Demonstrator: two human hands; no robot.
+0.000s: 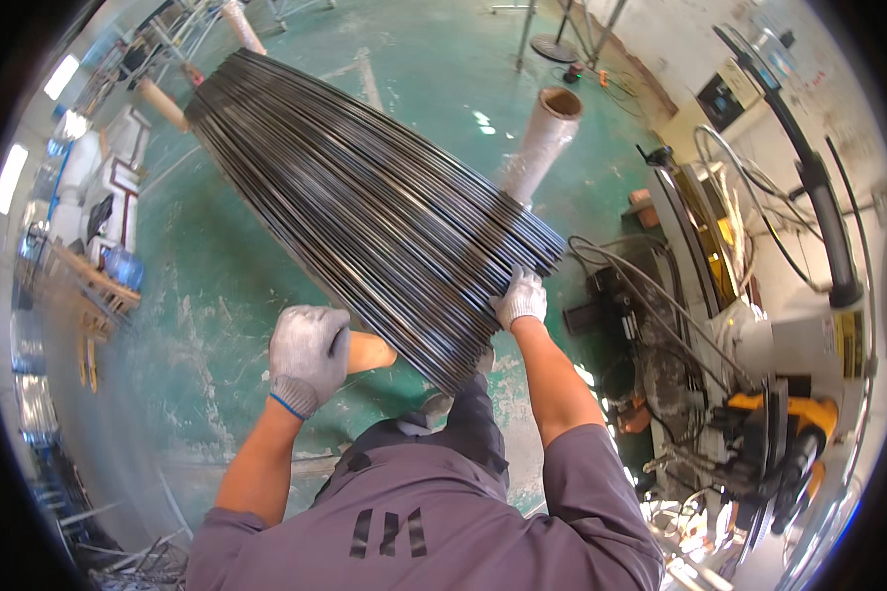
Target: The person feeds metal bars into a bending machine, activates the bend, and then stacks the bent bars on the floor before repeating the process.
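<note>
A broad layer of long, thin dark metal rods [365, 197] lies side by side, running from the far left toward me. At their near right end, my right hand [522, 298] in a pale work glove touches the rod ends, its fingers stretched over them. My left hand [308, 355], in a grey-white glove with a blue cuff edge, is closed around the upper end of a tan cardboard tube [372, 352] beside the rods' near left corner. The hand covers that tube's top. A film-wrapped cardboard tube [542, 143] stands upright at the rods' right side.
Two more tubes, a tan one [163, 104] and a wrapped one [242, 28], rise at the far end. Cables and dark machinery [616, 305] crowd the right, near a yellow-and-black tool [798, 433]. A wooden rack [94, 271] stands left on the green floor [197, 295].
</note>
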